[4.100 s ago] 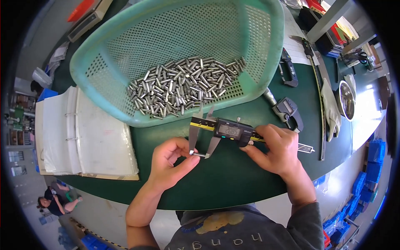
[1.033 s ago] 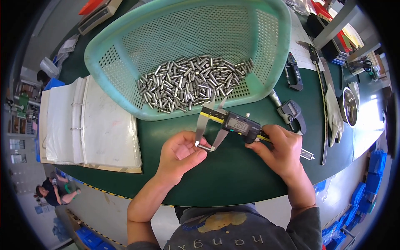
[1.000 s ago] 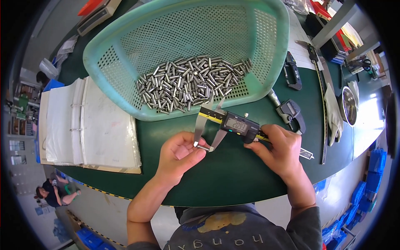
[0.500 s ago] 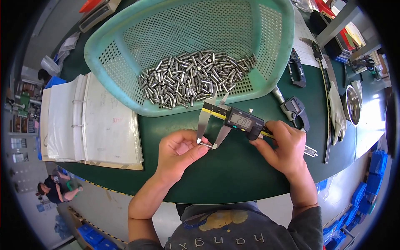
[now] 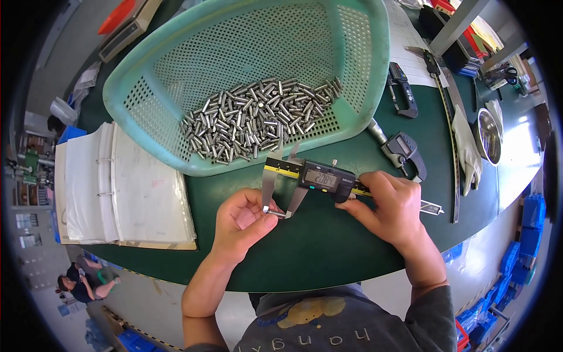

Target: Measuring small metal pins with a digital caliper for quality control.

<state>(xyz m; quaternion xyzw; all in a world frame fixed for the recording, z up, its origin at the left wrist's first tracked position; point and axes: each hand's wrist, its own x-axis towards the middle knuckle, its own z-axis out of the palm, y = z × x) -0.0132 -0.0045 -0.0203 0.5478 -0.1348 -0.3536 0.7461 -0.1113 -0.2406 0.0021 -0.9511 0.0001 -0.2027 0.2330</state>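
Note:
Between thumb and fingers, my left hand pinches a small metal pin. The pin lies lengthwise between the jaw tips of a digital caliper, which look to be at its two ends. My right hand grips the caliper by its slider and beam, thumb beneath the display housing. Beyond the caliper, a green perforated plastic basket holds a heap of similar metal pins.
An open ring binder lies at the left. On the right are a digital micrometer, another measuring tool, a second caliper, white gloves and a metal bowl. A person sits in the far lower left.
The caliper jaws have come slightly closer together around the pin, and the display reading has dropped. The whole view has shifted a little; both hands keep their grips.

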